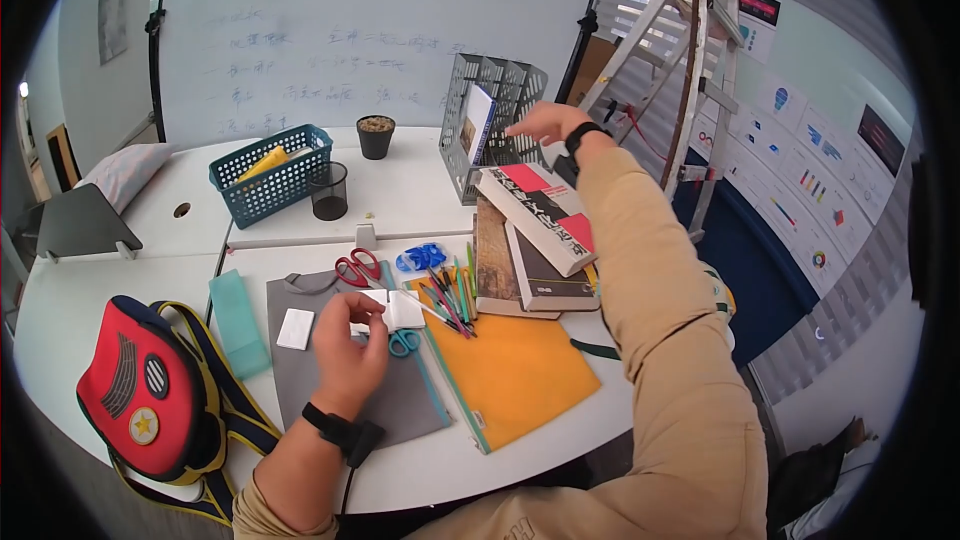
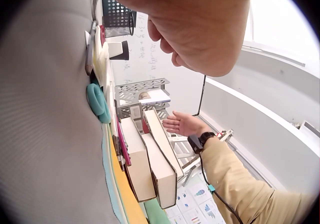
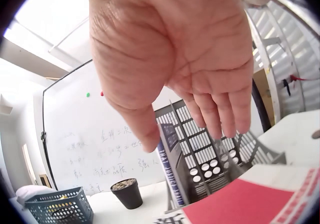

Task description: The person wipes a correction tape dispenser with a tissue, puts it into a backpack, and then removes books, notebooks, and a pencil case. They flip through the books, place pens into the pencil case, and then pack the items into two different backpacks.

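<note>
Grey plastic makes up the file rack, where the blue-spined book stands. Our right hand hovers beside it, fingers extended, holding nothing. Our left hand, fingers loosely curled and empty, is over the grey pouch, near the teal scissors. Between us and the rack, piled thick books stand in the way. We find the whiteboard writing faint; the right wrist view cuts off the top book.

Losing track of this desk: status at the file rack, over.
Right hand open, empty, near rack; blue-spined book inside. Left hand loosely curled over grey fabric. Stacked books in front of rack.
</note>
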The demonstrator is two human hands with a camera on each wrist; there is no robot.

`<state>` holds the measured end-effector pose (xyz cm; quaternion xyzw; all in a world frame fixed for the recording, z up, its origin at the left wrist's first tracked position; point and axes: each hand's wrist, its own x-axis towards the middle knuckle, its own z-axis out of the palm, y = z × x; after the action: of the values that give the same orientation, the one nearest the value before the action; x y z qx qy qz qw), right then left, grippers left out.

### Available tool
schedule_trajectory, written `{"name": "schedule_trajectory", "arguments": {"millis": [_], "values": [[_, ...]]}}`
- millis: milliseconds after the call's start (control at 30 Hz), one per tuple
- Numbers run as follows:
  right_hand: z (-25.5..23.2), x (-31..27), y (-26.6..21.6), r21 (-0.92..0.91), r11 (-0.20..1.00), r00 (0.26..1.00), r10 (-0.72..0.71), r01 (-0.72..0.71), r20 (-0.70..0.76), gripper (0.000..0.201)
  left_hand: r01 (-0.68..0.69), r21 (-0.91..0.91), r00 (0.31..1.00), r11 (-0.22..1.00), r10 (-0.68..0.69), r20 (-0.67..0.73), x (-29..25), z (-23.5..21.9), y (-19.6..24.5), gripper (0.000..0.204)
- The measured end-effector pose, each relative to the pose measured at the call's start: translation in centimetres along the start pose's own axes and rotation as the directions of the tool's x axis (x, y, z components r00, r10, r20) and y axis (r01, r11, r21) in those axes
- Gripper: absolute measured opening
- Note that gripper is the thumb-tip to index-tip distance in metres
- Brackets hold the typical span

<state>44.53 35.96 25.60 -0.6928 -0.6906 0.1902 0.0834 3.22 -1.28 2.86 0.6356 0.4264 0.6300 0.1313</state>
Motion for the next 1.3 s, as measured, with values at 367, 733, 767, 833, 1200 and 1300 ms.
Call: {"name": "schedule_trajectory", "arguments": {"millis": [367,733,767,833,1200,1300], "values": [[4.3,-14.9,10.7,0.008,0.922,0.892,0.374,-0.388,0.254,0.151,0.012,-0.045,1.0,0.999,-0.012,0.005,-0.2,0.4,-0.1,0.016],[-0.3,-18.5,8.7,0.303,0.953,0.996,0.01,0.016,-0.084,0.071,0.038,-0.046,0.999,0.998,-0.037,0.025,-0.1,0.3,-0.4,0.014],[-1.1,-18.6,8.7,0.338,0.936,0.989,-0.046,0.093,-0.144,0.066,0.044,-0.054,0.999,0.998,-0.043,0.028,-0.1,0.2,-0.3,0.014],[-2.0,-16.9,9.1,0.467,0.826,0.913,-0.129,0.315,-0.387,0.063,0.048,-0.061,0.998,0.997,-0.046,0.029,-0.2,0.2,-0.1,0.013],[0.3,-13.1,5.4,0.13,0.812,0.398,-0.134,0.569,-0.908,0.055,0.023,-0.033,1.0,0.999,-0.023,0.013,0.0,0.0,0.4,0.013],[1.3,-13.2,4.4,0.127,0.859,0.437,-0.12,0.496,-0.891,0.058,0.022,-0.055,1.0,0.998,-0.023,-0.005,0.0,0.1,0.7,0.013]]}}
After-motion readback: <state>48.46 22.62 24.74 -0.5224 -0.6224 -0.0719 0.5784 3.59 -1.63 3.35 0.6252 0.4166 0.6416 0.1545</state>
